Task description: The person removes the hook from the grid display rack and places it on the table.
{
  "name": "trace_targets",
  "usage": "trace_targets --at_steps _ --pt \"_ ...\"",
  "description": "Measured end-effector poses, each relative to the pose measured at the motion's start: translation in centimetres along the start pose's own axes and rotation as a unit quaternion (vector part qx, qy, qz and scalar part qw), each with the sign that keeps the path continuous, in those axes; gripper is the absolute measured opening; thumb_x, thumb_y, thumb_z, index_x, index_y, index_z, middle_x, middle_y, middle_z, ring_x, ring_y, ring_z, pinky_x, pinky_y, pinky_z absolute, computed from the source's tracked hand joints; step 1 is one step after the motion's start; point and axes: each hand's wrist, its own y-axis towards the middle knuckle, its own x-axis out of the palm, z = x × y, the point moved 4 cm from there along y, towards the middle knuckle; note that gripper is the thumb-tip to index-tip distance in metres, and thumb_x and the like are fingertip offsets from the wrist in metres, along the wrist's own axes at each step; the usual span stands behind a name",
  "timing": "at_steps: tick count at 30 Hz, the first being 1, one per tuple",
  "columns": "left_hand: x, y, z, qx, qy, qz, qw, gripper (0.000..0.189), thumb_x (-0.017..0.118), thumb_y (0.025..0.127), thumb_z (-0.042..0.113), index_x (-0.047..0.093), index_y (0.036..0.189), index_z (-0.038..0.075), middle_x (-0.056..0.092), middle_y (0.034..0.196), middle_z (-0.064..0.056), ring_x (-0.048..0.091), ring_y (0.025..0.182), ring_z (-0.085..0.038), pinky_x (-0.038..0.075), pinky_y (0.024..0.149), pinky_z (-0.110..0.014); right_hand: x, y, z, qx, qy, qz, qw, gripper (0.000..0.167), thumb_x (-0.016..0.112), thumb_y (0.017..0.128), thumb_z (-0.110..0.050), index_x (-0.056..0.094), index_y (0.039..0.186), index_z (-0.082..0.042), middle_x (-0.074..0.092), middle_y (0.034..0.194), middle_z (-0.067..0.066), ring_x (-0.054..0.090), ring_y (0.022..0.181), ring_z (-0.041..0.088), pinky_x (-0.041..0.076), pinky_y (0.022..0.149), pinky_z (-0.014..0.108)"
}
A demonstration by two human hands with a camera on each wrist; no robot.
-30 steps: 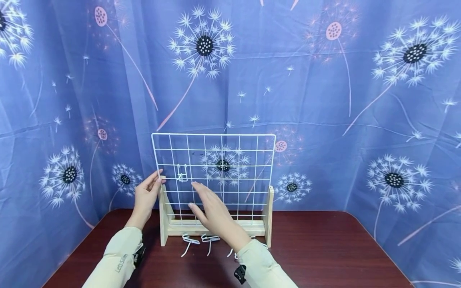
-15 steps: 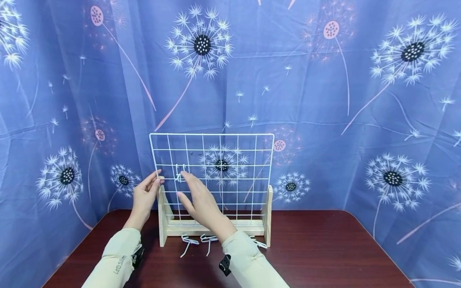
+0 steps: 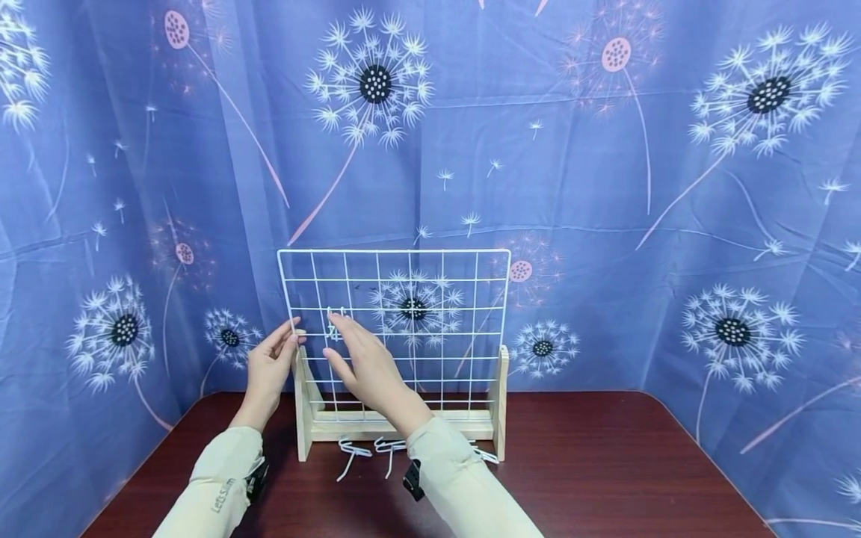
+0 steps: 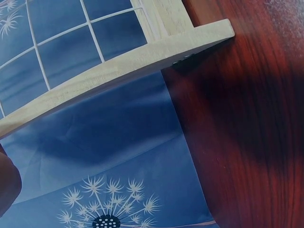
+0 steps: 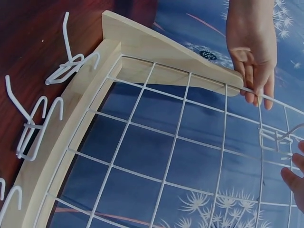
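A white wire grid panel (image 3: 393, 250) stands upright in a pale wooden stand (image 3: 403, 430). My left hand (image 3: 270, 364) pinches the panel's left side wire just above the wooden upright, its thumb and fingertips at the wire in the right wrist view. One white wire hook (image 5: 285, 137) hangs on the grid towards the upper left, its prong sticking out towards me. My right hand (image 3: 372, 368) is raised in front of that hook, fingers extended and thumb apart, partly covering it in the head view. In the right wrist view its fingertips (image 5: 292, 179) are close beside the prong.
Several more white wire hooks lie on the dark red wooden table (image 3: 592, 463) along the front of the stand, among them a hook (image 3: 354, 448) at the left and a hook (image 3: 484, 453) at the right. A blue dandelion-print curtain (image 3: 572, 187) hangs behind and at both sides.
My right hand has moved left and slightly up across the grid to the hanging hook, now overlapping it. The left hand has kept its hold on the panel's side wire.
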Motion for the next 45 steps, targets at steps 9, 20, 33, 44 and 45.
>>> trace_targets --at_steps 9,20,33,44,45 --pt "-0.3 0.9 -2.4 0.0 -0.007 0.009 0.9999 0.034 0.055 0.097 0.005 0.059 0.131 0.003 0.07 0.106 -0.013 0.066 0.087 0.0 0.05 0.078 -0.011 0.4 0.4 0.4 -0.009 -0.009 -0.018 0.9998 0.046 0.055 0.099 -0.024 0.046 0.14 -0.005 0.049 0.141 0.011 0.046 0.132 0.024 0.039 0.108 0.039" --pt "-0.6 1.0 -2.9 0.018 -0.012 0.012 0.9997 0.036 0.055 0.097 0.006 0.056 0.132 -0.003 0.071 0.096 0.007 0.066 0.087 0.001 0.051 0.078 -0.011 0.9 0.5 0.1 -0.058 -0.048 0.005 0.9971 0.035 0.061 0.095 -0.011 0.057 0.129 -0.005 0.06 0.13 0.009 0.055 0.122 0.021 0.044 0.103 0.033" --pt "0.0 0.0 -0.5 0.0 -0.026 0.001 0.9997 0.034 0.053 0.096 -0.002 0.055 0.13 -0.007 0.07 0.091 0.011 0.066 0.085 0.0 0.051 0.076 -0.011 1.3 0.7 0.4 -0.093 -0.103 0.081 0.987 0.02 0.062 0.092 -0.004 0.065 0.111 -0.008 0.068 0.115 0.006 0.067 0.101 0.016 0.052 0.088 0.022" --pt "0.1 0.0 -0.2 0.003 -0.034 0.002 0.9994 0.034 0.053 0.096 -0.003 0.055 0.13 -0.008 0.071 0.096 0.0 0.067 0.085 -0.002 0.052 0.076 -0.013 1.3 0.8 0.2 -0.12 -0.149 0.115 0.9747 0.016 0.063 0.091 -0.004 0.066 0.106 -0.009 0.069 0.111 0.005 0.067 0.098 0.014 0.051 0.088 0.022" --pt "0.1 0.0 -0.2 0.003 -0.033 0.002 0.9994 0.034 0.053 0.096 -0.003 0.056 0.13 -0.007 0.071 0.096 0.0 0.067 0.085 -0.002 0.052 0.076 -0.013 1.2 0.8 0.2 -0.122 -0.151 0.12 0.9736 0.016 0.063 0.091 -0.004 0.066 0.106 -0.008 0.069 0.111 0.005 0.067 0.098 0.014 0.051 0.089 0.022"
